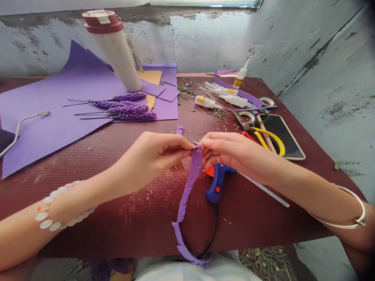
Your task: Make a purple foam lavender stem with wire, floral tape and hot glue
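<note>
**Fingers (175, 158) of left hand (152, 156) and right hand (240, 150) pinch one end of a purple strip (191, 175)**

Layout, largest first. Dark red surface (131, 218) carries everything noted. Purple sheet (73, 93) spreads over its left side, far corner curling up. Pale tumbler (120, 58), with a maroon lid, stands upright at the back. Dark-screened device (293, 142) lies at right. Blue glue gun (217, 179) lies just below the right hand, small red light showing. Finished-looking purple flower spikes (125, 107) rest on the sheet, well apart from the hands. Yellow-handled cutters (274, 136) lie partly over the device.

Strip: one edge cut into a fringe; runs down from the fingertips in a curve to the near edge of the surface. Smallest item: rolled purple bit (197, 147) with a dark line along it, at the meeting point of the hands.

Fingers: left thumb and forefinger pressed on the strip's end; right thumb and forefinger pinching just beside them.

Step in hand (judgement): starting the strip's end around something thin; core too small to confirm. Next move, as judged, calls for a firm left pinch, a light right-hand turn and even tension on the strip.
</note>
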A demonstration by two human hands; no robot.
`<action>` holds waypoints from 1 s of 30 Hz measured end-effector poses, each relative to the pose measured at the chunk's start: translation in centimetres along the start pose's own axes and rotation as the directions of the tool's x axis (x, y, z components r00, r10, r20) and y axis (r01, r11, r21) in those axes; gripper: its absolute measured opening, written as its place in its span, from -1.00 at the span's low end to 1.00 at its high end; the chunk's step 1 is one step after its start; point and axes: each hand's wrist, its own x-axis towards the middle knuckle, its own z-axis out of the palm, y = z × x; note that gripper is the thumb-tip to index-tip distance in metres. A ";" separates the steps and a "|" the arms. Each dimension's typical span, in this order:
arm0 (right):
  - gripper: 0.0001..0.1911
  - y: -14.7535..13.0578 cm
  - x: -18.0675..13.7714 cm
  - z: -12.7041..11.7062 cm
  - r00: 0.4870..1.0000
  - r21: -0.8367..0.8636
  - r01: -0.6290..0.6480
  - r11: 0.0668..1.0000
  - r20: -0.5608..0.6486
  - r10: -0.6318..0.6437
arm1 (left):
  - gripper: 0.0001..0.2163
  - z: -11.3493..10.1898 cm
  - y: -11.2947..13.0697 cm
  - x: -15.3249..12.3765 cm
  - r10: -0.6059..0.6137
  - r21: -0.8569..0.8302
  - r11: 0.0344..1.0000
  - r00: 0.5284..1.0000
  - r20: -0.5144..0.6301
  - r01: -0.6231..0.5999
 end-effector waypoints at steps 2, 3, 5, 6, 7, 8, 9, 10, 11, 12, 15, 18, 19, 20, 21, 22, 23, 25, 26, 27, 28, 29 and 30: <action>-0.89 -0.1 -0.2 0.1 1.000 -0.042 0.013 0.999 -0.007 -0.014 | -0.88 0.0 0.2 0.1 -0.032 -0.016 0.999 0.999 -0.019 0.031; -0.89 -0.2 -0.3 0.1 1.000 -0.066 0.016 0.998 -0.006 -0.016 | -0.88 0.0 0.3 0.1 -0.049 -0.032 0.998 0.999 -0.024 0.048; -0.86 -0.3 -0.4 0.0 1.000 -0.112 0.014 0.994 0.001 -0.014 | -0.89 0.0 0.5 0.1 -0.064 -0.058 0.996 0.997 -0.031 0.062; -0.86 -0.3 -0.4 0.0 1.000 -0.127 0.009 0.992 -0.001 -0.009 | -0.90 0.0 0.6 0.1 -0.063 -0.064 0.996 0.997 -0.036 0.061; -0.86 -0.3 -0.4 -0.1 1.000 -0.135 0.003 0.991 -0.006 -0.004 | -0.90 -0.1 0.7 0.1 -0.061 -0.067 0.996 0.997 -0.039 0.058; -0.85 -0.2 -0.4 -0.1 1.000 -0.140 -0.001 0.990 -0.014 -0.001 | -0.91 -0.1 0.7 0.1 -0.057 -0.070 0.996 0.997 -0.043 0.054; -0.85 -0.2 -0.3 -0.2 1.000 -0.142 -0.004 0.990 -0.022 0.001 | -0.91 -0.1 0.7 0.1 -0.056 -0.072 0.996 0.997 -0.044 0.052; -0.84 -0.1 -0.3 -0.2 1.000 -0.143 -0.007 0.990 -0.027 0.003 | -0.91 -0.1 0.7 0.1 -0.054 -0.075 0.996 0.998 -0.043 0.051; -0.85 -0.1 -0.2 -0.3 1.000 -0.143 -0.008 0.990 -0.029 0.004 | -0.90 -0.1 0.7 0.1 -0.054 -0.079 0.996 0.998 -0.040 0.051; -0.85 0.0 -0.2 -0.3 1.000 -0.142 -0.007 0.990 -0.028 0.003 | -0.90 0.0 0.7 0.1 -0.054 -0.083 0.995 0.998 -0.039 0.050; -0.87 0.0 -0.1 -0.4 1.000 -0.144 0.014 0.989 -0.023 -0.017 | -0.90 -0.1 0.7 0.1 -0.056 -0.079 0.995 0.998 -0.036 0.053; -0.86 -0.1 -0.3 -0.4 0.999 -0.148 0.035 0.988 -0.026 -0.040 | -0.90 -0.1 0.7 0.0 -0.047 -0.043 0.998 0.998 -0.044 0.045; -0.86 -0.1 -0.3 -0.4 0.999 -0.147 0.038 0.988 -0.027 -0.042 | -0.90 -0.1 0.6 0.0 -0.040 -0.026 0.999 0.998 -0.045 0.039; -0.87 -0.1 -0.4 -0.4 0.999 -0.145 0.036 0.989 -0.028 -0.040 | -0.90 -0.1 0.6 0.0 -0.027 -0.008 1.000 0.999 -0.046 0.026; -0.88 -0.1 -0.4 -0.4 0.999 -0.139 0.033 0.990 -0.030 -0.038 | -0.89 -0.1 0.4 -0.1 -0.011 0.018 1.000 0.999 -0.048 0.011; -0.88 0.0 -0.4 -0.3 0.999 -0.128 0.033 0.991 -0.030 -0.037 | -0.88 -0.1 0.3 -0.1 0.010 0.050 0.999 0.999 -0.051 -0.007; -0.88 0.0 -0.4 -0.3 0.999 -0.112 0.035 0.993 -0.028 -0.038 | -0.88 -0.1 0.2 -0.2 0.033 0.091 0.995 0.998 -0.056 -0.028; -0.88 0.2 -0.3 -0.2 0.999 -0.076 0.040 0.996 -0.023 -0.042 | -0.87 0.0 -0.1 -0.3 0.086 0.190 0.979 0.994 -0.073 -0.070; -0.87 0.3 -0.2 -0.2 0.999 -0.058 0.039 0.998 -0.020 -0.041 | -0.87 0.0 -0.2 -0.3 0.110 0.244 0.966 0.991 -0.082 -0.087; -0.87 0.4 -0.1 -0.2 0.999 -0.044 0.035 0.998 -0.017 -0.036 | -0.86 0.0 -0.3 -0.4 0.131 0.296 0.950 0.987 -0.090 -0.099; -0.86 0.5 -0.1 -0.2 1.000 -0.032 0.025 0.999 -0.013 -0.026 | -0.85 0.1 -0.3 -0.4 0.153 0.345 0.932 0.983 -0.096 -0.112; -0.85 0.5 0.0 -0.2 1.000 -0.025 0.017 1.000 -0.009 -0.017 | -0.85 0.1 -0.3 -0.5 0.172 0.389 0.913 0.980 -0.099 -0.121; -0.83 0.5 0.0 -0.2 1.000 -0.021 0.014 1.000 -0.007 -0.014 | -0.84 0.1 -0.3 -0.5 0.189 0.430 0.894 0.977 -0.102 -0.128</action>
